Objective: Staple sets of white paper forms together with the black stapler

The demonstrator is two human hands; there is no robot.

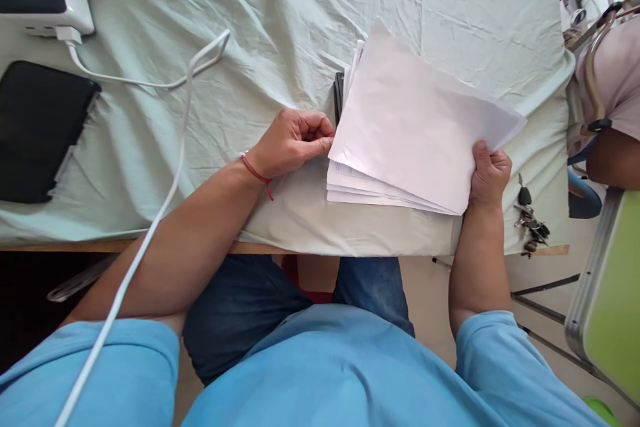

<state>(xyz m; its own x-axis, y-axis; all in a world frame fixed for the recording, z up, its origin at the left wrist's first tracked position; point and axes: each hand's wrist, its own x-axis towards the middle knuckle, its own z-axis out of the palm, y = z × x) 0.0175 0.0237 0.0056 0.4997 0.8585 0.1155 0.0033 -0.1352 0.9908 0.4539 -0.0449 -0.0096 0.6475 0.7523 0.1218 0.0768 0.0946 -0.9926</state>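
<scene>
Matt white paper sheets (415,127) lie on wrinkled pale-green cloth (280,20) over a wooden worktop (270,249); glossy white plastic cable (150,240); metal keys (531,227); matt black case (40,127).

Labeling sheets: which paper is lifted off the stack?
The top sheet, raised and tilted, right hand pinching its corner; the other papers lie flat beneath it.

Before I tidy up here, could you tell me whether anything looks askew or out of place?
The paper stack is fanned unevenly, its top sheet lifted between the left hand and right hand. Keys dangle off the table's edge.
</scene>
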